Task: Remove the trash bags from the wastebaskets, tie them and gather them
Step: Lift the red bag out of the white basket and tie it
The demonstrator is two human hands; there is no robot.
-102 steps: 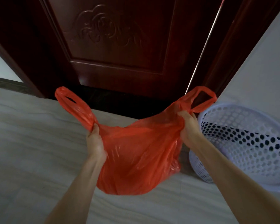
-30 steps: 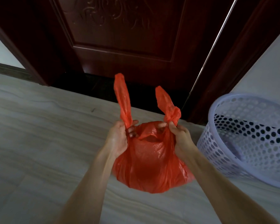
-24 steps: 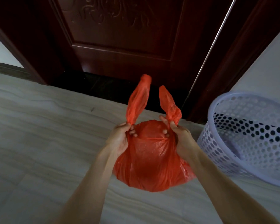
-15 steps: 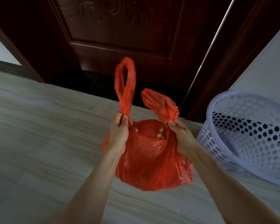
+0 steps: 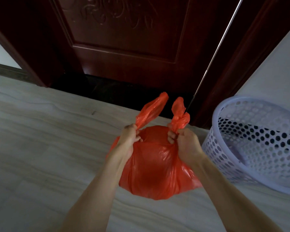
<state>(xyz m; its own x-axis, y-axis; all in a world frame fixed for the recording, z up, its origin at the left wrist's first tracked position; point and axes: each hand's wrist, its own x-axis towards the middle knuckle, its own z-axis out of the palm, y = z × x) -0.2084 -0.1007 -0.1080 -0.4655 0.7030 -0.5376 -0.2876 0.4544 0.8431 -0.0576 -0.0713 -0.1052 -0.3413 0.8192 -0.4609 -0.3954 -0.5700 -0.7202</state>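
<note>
Both hands work close together above the floor, the left hand pinching one handle of the red bag and the right hand gripping the other handle, with the bag hanging between and below them. It looks thin, soft and slippery, light by the way it hangs, so the twisted handles just above the fingers seem the best hold for knotting. A basket stands right of the right hand.
</note>
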